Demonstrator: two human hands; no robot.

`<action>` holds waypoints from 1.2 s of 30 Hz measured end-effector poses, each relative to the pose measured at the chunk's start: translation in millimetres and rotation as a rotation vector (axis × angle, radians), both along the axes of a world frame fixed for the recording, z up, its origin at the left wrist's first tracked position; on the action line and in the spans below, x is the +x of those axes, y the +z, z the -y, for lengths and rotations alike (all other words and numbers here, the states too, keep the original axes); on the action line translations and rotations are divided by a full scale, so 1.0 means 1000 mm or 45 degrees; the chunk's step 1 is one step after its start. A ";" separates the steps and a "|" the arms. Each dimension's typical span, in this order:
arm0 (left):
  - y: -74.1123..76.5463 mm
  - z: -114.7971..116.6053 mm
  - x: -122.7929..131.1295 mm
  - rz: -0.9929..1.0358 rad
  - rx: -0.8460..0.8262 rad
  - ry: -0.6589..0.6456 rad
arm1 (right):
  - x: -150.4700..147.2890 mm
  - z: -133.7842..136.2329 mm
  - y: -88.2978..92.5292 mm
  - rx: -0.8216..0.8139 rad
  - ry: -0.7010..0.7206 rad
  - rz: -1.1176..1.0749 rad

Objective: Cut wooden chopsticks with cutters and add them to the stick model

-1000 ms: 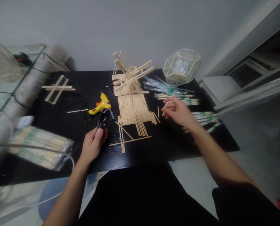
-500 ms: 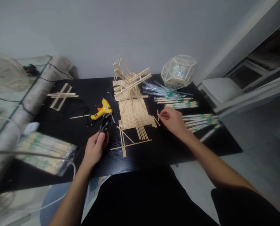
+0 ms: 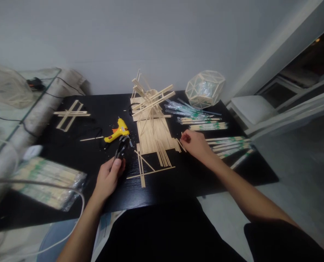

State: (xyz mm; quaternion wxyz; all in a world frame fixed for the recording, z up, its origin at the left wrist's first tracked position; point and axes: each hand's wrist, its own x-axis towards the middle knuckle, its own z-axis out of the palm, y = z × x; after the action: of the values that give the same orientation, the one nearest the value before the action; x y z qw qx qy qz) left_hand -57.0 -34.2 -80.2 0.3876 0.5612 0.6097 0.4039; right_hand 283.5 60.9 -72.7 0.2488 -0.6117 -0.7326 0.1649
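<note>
Low at the left of centre, my left hand point(image 3: 109, 177) is closed around a pair of black pliers point(image 3: 122, 147), its head pointing up toward the yellow glue gun point(image 3: 118, 131). My right hand point(image 3: 196, 143) is pinched at the right edge of the wooden stick panel point(image 3: 155, 135), beside several short sticks point(image 3: 180, 145). A small stick end shows at its fingertips; most of that piece is hidden. Loose sticks point(image 3: 151, 171) lie crossed in front of the panel. Behind it stands a stick structure with crossed blades point(image 3: 152, 102).
Wrapped stick bundles point(image 3: 208, 126) and clear glue sticks point(image 3: 183, 108) lie on the right of the black table point(image 3: 194, 182). A geometric stick frame point(image 3: 204, 90) stands at the back right. At left are a crossed stick frame point(image 3: 71, 114), a packet of sticks point(image 3: 48, 182) and a cable point(image 3: 52, 185).
My right hand has moved slightly left and down, closer to the short sticks at the panel's edge. My left hand keeps its grip on the pliers. The view has shifted a little.
</note>
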 end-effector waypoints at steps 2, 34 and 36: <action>0.000 0.000 0.000 -0.003 0.000 -0.002 | 0.001 0.001 0.002 -0.026 -0.009 -0.031; -0.003 0.002 -0.002 -0.025 0.011 -0.044 | 0.015 0.008 -0.003 -0.180 0.063 -0.118; -0.003 0.002 -0.002 -0.036 0.024 -0.047 | 0.016 0.006 -0.002 -0.148 0.078 -0.068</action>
State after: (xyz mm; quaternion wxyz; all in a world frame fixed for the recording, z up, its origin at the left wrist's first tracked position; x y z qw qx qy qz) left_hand -59.1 -35.8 -82.8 0.3812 0.5816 0.6007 0.3944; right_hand 299.1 54.6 -74.9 0.2272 -0.5976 -0.7335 0.2308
